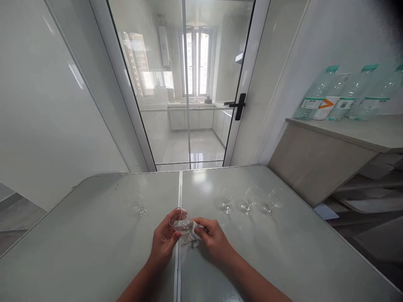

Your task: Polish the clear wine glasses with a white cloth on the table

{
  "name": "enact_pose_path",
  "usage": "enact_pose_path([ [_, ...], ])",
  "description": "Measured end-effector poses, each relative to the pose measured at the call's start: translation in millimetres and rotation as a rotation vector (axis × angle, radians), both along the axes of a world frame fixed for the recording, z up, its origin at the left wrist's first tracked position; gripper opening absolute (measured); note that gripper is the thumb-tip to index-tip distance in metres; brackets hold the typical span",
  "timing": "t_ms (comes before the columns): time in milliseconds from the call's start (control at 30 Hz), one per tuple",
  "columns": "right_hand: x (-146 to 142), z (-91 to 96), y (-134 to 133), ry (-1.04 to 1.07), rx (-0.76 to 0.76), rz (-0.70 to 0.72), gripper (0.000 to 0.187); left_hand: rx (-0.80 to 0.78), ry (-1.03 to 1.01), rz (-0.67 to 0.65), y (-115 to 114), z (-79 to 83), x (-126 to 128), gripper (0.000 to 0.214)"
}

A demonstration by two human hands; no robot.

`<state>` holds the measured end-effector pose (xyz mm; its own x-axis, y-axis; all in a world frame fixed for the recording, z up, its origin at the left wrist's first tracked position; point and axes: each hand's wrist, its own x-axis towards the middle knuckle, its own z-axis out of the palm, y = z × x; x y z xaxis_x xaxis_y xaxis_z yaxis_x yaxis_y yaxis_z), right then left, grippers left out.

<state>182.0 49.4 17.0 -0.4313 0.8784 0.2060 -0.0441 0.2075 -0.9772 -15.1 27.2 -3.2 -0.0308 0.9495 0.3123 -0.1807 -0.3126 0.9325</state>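
Note:
Over the middle seam of the grey table (94, 251), my left hand (164, 242) is closed round the bowl of a small clear stemmed glass (179, 222), tipped on its side. My right hand (215, 238) pinches a crumpled white cloth (195, 235) pressed against the glass. Both hands meet just above the tabletop. One more clear stemmed glass (138, 204) stands upright to the left of my hands. Three others stand in a row to the right: (227, 201), (249, 200), (271, 201).
A glass sliding door (189, 84) with a black handle (239, 105) stands behind the table, a kitchen beyond it. To the right is a wooden counter (330, 142) with three green-capped water bottles (346, 94). White walls flank the door.

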Motion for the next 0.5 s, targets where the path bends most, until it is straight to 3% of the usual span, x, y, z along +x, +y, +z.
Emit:
enact_pose_path([
  [200,0,-2.4,4,0.085,-0.117,-0.077,0.028,0.048,0.024,-0.01,0,0.8,3,0.056],
  [400,2,-7.5,9,0.407,-0.274,-0.515,0.031,0.106,-0.019,0.021,-1,6.5,9,0.051],
  [467,1,-7.6,8,0.458,-0.325,-0.528,0.032,0.115,-0.032,0.059,-2,8.1,9,0.053],
  [500,-1,-7.2,6,0.468,-0.368,-0.468,0.033,0.119,-0.033,0.069,-3,8.5,10,0.053],
])
